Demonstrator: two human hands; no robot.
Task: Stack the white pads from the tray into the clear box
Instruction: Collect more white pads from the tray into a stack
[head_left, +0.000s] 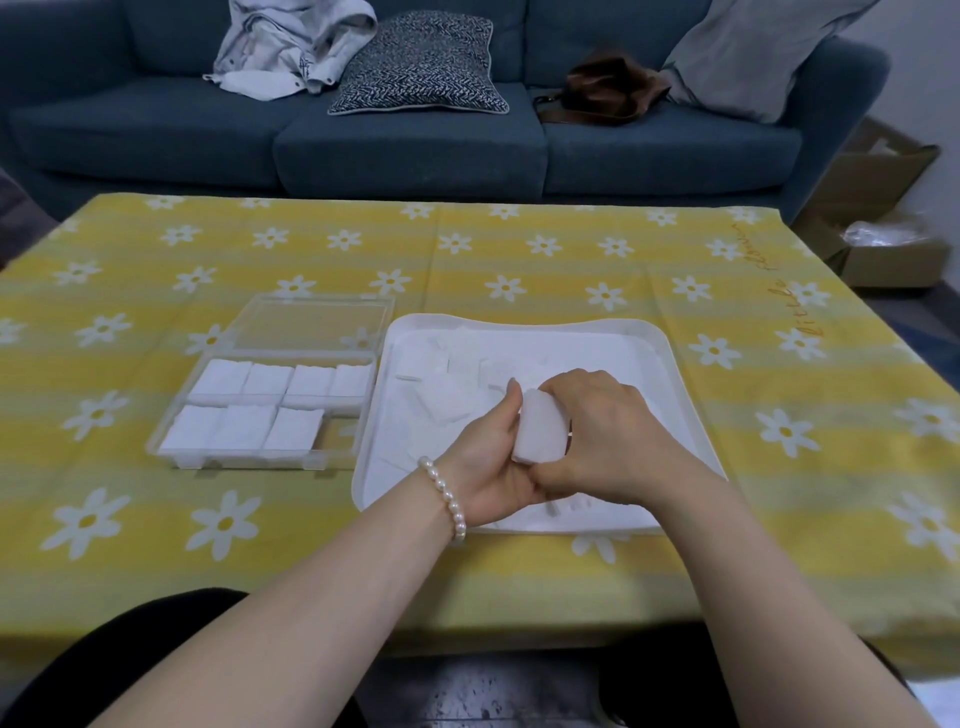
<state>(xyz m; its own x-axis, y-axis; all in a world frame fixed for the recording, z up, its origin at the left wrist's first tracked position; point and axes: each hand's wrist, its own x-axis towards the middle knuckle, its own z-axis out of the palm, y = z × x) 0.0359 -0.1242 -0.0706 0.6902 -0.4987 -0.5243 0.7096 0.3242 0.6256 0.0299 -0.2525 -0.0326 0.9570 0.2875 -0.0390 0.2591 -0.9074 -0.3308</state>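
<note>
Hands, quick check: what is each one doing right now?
Left hand: holds the stack of white pads over the tray.
Right hand: grips the same stack from the other side.

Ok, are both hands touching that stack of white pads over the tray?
Touching. The head view shows the left hand and right hand pressed against opposite sides of the stack of white pads, fingers curled around it.

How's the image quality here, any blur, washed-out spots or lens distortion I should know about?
Head view: wide-angle bending curves the table edges and the sofa; the loose white pads wash out against the white tray, so their edges are hard to count; the whole frame is slightly soft; the lighting is even, with only faint shadows under the clear box.
</note>
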